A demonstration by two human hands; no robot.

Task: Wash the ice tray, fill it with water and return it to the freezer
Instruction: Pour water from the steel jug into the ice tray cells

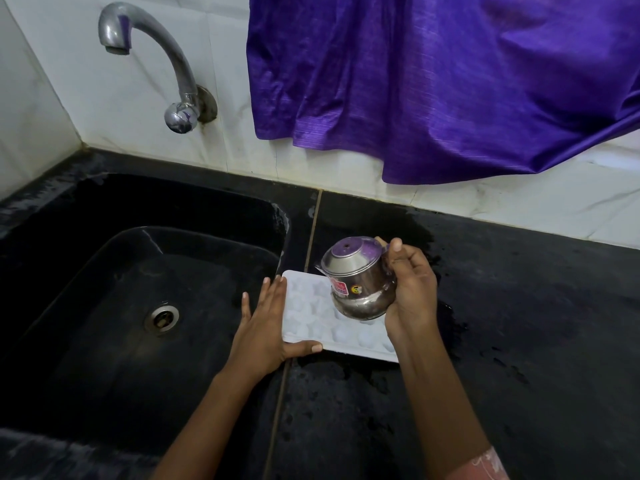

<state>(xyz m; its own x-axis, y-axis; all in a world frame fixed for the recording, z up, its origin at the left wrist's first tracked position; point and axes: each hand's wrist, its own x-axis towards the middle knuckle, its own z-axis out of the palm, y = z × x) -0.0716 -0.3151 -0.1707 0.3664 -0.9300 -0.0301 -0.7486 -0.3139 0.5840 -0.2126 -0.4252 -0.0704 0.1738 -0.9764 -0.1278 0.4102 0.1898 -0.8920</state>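
We're gripping a little steel pot (358, 278) in our right hand (412, 292), tipping it bottom-up over the white ice tray (306, 315). The tray's sitting on the counter (519, 323) right beside the sink (104, 271), with our left hand (265, 329) bracing it flat, fingers straight. Can't tell what's in the cells.

We are looking at a white ice tray (301, 313) of smooth plastic with a soft shine, and at a small steel pot (360, 275) whose polished metal is shining like a mirror. The tap (166, 53) is showing a duller grey metal, while the sink (104, 209) and the counter (536, 323) are looking like black stone, partly wet and glossy. Behind them, we are seeing purple cloth (433, 81) with a fine ribbed weave and a silky sheen, and glossy white tiles (138, 109).
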